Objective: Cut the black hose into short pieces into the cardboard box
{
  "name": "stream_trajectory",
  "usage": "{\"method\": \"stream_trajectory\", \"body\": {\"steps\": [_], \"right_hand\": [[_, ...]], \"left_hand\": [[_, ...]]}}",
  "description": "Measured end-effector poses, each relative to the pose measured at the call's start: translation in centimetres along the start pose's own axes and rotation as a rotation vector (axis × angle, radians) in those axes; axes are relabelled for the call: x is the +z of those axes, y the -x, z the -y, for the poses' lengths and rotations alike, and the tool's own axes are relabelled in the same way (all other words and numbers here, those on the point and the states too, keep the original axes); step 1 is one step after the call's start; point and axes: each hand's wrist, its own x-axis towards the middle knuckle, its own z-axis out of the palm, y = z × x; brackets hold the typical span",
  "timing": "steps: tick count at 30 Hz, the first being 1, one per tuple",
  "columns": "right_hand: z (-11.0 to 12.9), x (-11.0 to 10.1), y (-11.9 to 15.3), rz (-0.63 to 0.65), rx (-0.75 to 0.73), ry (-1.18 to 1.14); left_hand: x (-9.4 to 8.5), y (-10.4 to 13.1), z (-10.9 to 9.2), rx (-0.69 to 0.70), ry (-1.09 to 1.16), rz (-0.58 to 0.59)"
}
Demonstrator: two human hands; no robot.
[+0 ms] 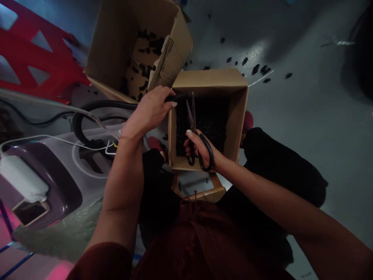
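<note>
Black ribbed tube (105, 104): I logged it as a loop at left, running rightward under the left hand, its end over the near box.

Far left, a red plastic frame (20, 50) with cut-out openings stood on the floor (291, 128). Below it in my view, a white block (23, 179) lay on a dark purple lid-like surface (60, 171), with a thin white cable (52, 137) running rightward above it. The tube's loop came down by a pale round rim (76, 157).

Next rightward, a large cardboard box (106, 50) stood open, with short black pieces (150, 44) scattered across its bottom and a torn flap on its right side.

My left hand (154, 105) was closed on the tube near its end, thumb and fingers pinching it at the near box's left edge.

Centre: the near box (210, 79), also cardboard, was open between the knees, with a dark mass inside, too dim for me to make out singly. Over it, the right hand (201, 146) gripped black-handled scissors (191, 121), blades slightly parted and pointing away from the body. The tube's end sat right by the blade tips; contact I could not tell.

Right of the large box, loose black bits (255, 69) lay on the floor.
</note>
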Motion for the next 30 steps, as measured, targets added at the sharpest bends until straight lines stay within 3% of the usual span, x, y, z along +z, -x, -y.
{"method": "stream_trajectory", "body": {"steps": [3,10,18,30], "right_hand": [[-0.2,0.1,0.0,0.008,-0.009,0.03],[0.2,0.0,0.0,0.003,-0.187,0.196],[-0.2,-0.9,-0.7,0.029,-0.332,0.464],[1.4,-1.0,-0.5,0.035,-0.327,0.599]], "left_hand": [[0.2,0.0,0.0,-0.003,-0.031,-0.009],[0.1,-0.1,-0.4,-0.052,-0.003,-0.018],[-0.1,0.0,-0.5,0.033,-0.005,0.035],[-0.6,0.2,-0.8,0.067,0.079,0.037]]}}
